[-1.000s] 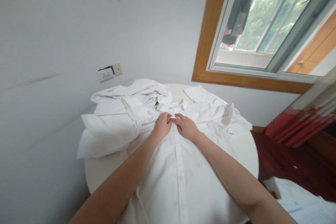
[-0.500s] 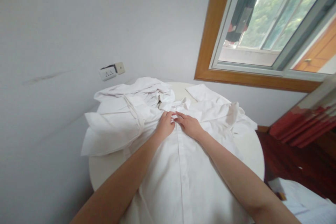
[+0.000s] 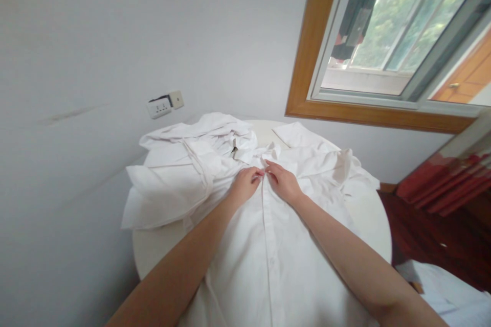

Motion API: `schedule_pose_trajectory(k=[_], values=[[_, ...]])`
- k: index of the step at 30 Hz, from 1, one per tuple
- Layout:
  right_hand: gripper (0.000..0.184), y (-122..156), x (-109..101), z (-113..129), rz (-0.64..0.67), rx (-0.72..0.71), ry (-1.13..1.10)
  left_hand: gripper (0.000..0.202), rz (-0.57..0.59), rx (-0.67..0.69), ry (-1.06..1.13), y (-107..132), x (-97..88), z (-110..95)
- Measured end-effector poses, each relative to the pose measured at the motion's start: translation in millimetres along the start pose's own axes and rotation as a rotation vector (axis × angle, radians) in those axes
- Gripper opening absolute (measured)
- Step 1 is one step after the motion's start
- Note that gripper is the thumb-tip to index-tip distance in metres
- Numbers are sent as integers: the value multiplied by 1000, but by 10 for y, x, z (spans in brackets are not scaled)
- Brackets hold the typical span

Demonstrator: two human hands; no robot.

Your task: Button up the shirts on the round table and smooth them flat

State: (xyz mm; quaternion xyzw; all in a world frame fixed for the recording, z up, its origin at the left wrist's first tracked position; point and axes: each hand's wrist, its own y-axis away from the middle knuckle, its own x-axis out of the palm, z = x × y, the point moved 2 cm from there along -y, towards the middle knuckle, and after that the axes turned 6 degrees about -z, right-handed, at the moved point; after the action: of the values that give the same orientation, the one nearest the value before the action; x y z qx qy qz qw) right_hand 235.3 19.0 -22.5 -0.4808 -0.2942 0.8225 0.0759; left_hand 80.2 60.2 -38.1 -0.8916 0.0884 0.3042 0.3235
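Note:
A white button-up shirt (image 3: 268,245) lies spread front-up over a round white table (image 3: 364,214), its placket running toward me. My left hand (image 3: 245,186) and my right hand (image 3: 283,183) meet at the top of the placket just below the collar (image 3: 264,153). The fingertips of both hands are pinched together on the shirt's front edges there. What lies between the fingertips is too small to make out.
More white garments (image 3: 180,173) are heaped on the table's left and far side. A wall with a socket plate (image 3: 159,107) stands behind. A wood-framed window (image 3: 383,41) is at upper right; dark wooden floor and red cloth (image 3: 441,184) lie right.
Both hands have shifted slightly up the placket toward the collar, fingertips closing tighter together. The view has drifted a little to the left.

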Motion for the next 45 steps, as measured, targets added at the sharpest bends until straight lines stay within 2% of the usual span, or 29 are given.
schedule_pose_trajectory(k=[6, 12, 17, 24, 28, 33, 37, 42, 45], values=[[28, -2, 13, 6, -19, 31, 18, 24, 93, 6, 33, -27, -68, -88], [35, -5, 50, -10, -7, 122, 113, 24, 145, -53, 166, -45, -32, -31], [38, -9, 72, -6, 8, 148, 151, 24, 95, 10, -23, -9, -7, -28], [33, -8, 56, 25, -26, 170, 137, 27, 47, 160, -322, 52, -48, -208], [31, -4, 31, 34, -42, 161, 83, 29, 81, 188, -310, 32, -70, -203], [28, 1, 23, 20, -62, 129, 32, 27, 140, 168, -183, -23, -78, -82], [28, 8, 16, -22, -77, 94, -16, 22, 114, 119, -143, -33, -69, -34], [23, 53, -56, -45, -20, 0, -93, 17, 67, 94, -162, -17, -62, -37], [32, 76, -105, -17, 23, -90, -116, 16, 60, 103, -180, -13, -62, -45]])
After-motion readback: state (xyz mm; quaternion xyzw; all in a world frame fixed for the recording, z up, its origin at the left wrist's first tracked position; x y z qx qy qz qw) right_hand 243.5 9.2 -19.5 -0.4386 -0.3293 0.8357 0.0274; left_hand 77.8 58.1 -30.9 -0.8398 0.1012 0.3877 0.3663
